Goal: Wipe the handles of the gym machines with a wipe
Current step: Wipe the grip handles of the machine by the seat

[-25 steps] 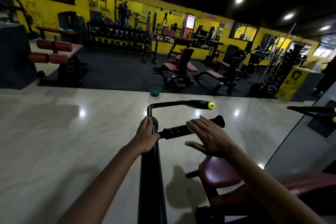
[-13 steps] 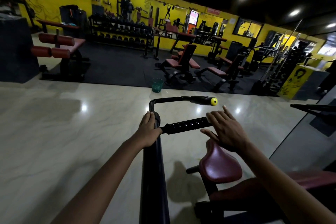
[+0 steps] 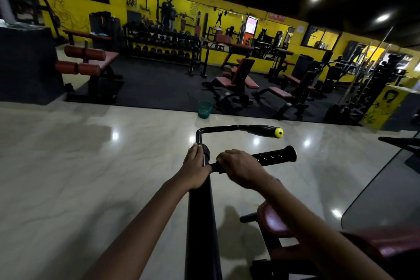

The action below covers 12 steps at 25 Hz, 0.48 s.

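A black machine arm (image 3: pixel 201 223) runs up the middle of the head view. Two handles branch off its top to the right. The near one is a black ribbed handle (image 3: pixel 276 157). The far one is a thin bent handle (image 3: pixel 256 130) with a yellow end cap. My right hand (image 3: pixel 238 169) grips the inner end of the ribbed handle, fingers curled over it. My left hand (image 3: pixel 195 169) holds the top of the arm beside the joint. No wipe is visible; anything under my right palm is hidden.
A maroon padded seat (image 3: pixel 276 220) sits below my right forearm. A green bucket (image 3: pixel 205 109) stands on the pale glossy floor ahead. Benches (image 3: pixel 236 79) and a dumbbell rack (image 3: pixel 159 45) stand on the black mat by the yellow wall. Another black handle (image 3: pixel 400 141) pokes in at right.
My right hand slid left along the ribbed handle from its outer end to its inner end and closed over it. My left hand stayed on the arm's top.
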Tool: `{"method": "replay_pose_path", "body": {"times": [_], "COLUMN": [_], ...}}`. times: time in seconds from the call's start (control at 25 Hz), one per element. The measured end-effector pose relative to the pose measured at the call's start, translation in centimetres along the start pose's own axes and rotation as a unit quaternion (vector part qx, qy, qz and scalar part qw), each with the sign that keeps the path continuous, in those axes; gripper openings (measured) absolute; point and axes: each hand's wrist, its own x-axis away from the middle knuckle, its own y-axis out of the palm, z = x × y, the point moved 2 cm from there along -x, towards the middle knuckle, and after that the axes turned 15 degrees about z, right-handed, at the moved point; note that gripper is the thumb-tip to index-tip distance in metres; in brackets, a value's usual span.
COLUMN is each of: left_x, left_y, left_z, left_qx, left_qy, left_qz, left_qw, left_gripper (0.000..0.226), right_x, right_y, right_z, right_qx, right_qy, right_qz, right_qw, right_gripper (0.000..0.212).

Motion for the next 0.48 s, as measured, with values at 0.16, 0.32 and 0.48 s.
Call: {"method": "replay_pose_path", "body": {"times": [0.16,0.32,0.48], "left_x": [0.1,-0.1,-0.1], "left_y": [0.1,0.1,0.0], "left_z": [0.1,0.0,0.2], "left_qx": [0.011,0.009,0.003], "left_qy": [-0.001,0.003,0.006], "left_qz": [0.000,0.000,-0.001], "left_qw": [1.000,1.000,1.000], "left_gripper": [0.074,0.073,0.074], "right_x": [-3.7,-4.6,-2.4], "right_y": [0.3,0.8,-1.6], "right_z": [2.4,1.0,3.1], "right_qx": [0.051,-0.021,-0.076], "right_qy": [0.110,0.099,0.083], "right_qz": [-0.195,-0.272,-0.178], "right_qw": [0.973,0.957,0.978], "right_gripper": [0.034,0.034,0.032]}}
